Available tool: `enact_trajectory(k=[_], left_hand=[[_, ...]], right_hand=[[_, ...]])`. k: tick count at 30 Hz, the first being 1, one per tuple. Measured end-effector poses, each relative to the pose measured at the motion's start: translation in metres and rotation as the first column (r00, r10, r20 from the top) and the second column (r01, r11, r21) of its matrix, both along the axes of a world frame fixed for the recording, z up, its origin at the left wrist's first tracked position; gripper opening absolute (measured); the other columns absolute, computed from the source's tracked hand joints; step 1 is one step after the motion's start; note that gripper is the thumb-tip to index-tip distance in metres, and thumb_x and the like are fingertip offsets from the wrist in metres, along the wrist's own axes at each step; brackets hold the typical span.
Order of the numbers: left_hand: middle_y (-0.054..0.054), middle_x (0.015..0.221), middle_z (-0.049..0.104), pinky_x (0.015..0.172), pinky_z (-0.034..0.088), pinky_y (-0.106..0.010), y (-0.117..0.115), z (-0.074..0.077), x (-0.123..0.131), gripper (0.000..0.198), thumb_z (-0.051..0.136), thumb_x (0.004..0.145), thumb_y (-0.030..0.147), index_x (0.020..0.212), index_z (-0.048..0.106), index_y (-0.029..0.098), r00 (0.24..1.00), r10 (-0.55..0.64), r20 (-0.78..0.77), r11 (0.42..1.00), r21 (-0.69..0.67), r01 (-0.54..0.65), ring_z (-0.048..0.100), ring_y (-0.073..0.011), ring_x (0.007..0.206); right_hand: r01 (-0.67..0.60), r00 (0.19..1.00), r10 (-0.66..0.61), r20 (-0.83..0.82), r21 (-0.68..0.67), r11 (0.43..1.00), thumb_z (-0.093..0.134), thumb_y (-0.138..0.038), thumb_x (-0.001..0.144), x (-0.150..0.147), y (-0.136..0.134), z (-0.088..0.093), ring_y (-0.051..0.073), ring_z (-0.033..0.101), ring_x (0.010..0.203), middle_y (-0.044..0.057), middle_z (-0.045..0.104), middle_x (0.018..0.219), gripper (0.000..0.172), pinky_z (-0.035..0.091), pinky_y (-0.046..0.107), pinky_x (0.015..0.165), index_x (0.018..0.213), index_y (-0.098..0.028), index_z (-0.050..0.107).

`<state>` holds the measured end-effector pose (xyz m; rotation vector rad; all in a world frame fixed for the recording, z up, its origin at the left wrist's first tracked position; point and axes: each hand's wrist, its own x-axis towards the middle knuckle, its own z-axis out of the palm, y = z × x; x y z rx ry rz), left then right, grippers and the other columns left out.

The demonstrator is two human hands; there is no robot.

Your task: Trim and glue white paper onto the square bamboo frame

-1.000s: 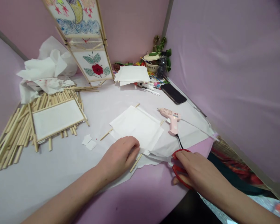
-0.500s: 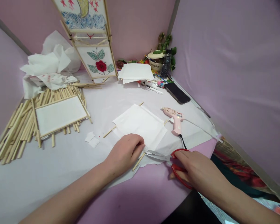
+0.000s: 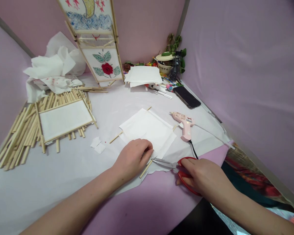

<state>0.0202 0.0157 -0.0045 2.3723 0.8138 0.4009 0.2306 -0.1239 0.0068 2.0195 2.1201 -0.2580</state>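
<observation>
Our left hand (image 3: 133, 158) sits with its fingers pressed together on the white paper sheet (image 3: 147, 129), at the lower corner beside a wooden stick (image 3: 145, 169). Our right hand (image 3: 204, 176) grips the red-handled scissors (image 3: 183, 173), their tips at that corner, much as a second ago.

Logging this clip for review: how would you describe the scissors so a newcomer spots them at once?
Start at the white sheet nearest the hands. At its near corner, the right hand holds scissors, steel blades pointing left at the sheet. Their red handles set them apart from the pink glue gun.
</observation>
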Motion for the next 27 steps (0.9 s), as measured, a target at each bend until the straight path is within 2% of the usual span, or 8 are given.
enact_trajectory(k=[7,14,19,27], left_hand=[[-0.002,0.078,0.063,0.066,0.044,-0.033,-0.0001,0.0004,0.0017,0.016,0.043,0.092,0.022,0.082,0.054,0.021,1.0,0.013,-0.011,1.0,-0.003,-0.013,0.057,-0.0181,0.072],[-0.002,0.078,0.063,0.065,0.043,-0.033,-0.0005,-0.0008,0.0027,0.016,0.042,0.091,0.022,0.081,0.054,0.021,1.0,0.017,-0.017,1.0,-0.003,-0.017,0.057,-0.0184,0.071],[-0.002,0.078,0.063,0.066,0.043,-0.033,0.0002,-0.0008,0.0025,0.015,0.043,0.091,0.022,0.082,0.054,0.021,1.0,0.027,-0.013,1.0,-0.015,-0.027,0.057,-0.0185,0.071],[-0.001,0.079,0.062,0.062,0.042,-0.031,-0.0008,-0.0016,0.0002,0.014,0.044,0.092,0.024,0.085,0.056,0.021,0.995,0.096,0.03,0.99,-0.106,-0.092,0.055,-0.0169,0.069]], right_hand=[[-0.056,0.997,0.05,0.055,0.116,0.992,0.061,-0.029,0.083,-0.0006,0.0009,0.0022,0.02,0.062,0.061,0.002,0.066,0.07,0.01,0.02,0.03,0.052,0.079,-0.02,0.057],[-0.037,0.993,0.03,0.118,0.056,0.998,0.063,-0.035,0.082,-0.0043,0.0028,0.0082,0.02,0.062,0.057,0.001,0.065,0.066,0.017,0.013,0.032,0.051,0.074,-0.021,0.056],[-0.016,0.992,0.011,0.128,0.033,0.999,0.058,-0.034,0.086,-0.0063,0.0007,0.0071,0.02,0.062,0.055,0.001,0.065,0.066,0.015,0.008,0.032,0.051,0.077,-0.022,0.056],[-0.007,0.991,-0.001,0.132,0.06,0.998,0.059,-0.033,0.086,-0.0028,-0.0037,0.0072,0.022,0.064,0.057,0.001,0.066,0.065,0.014,0.014,0.03,0.048,0.078,-0.022,0.057]])
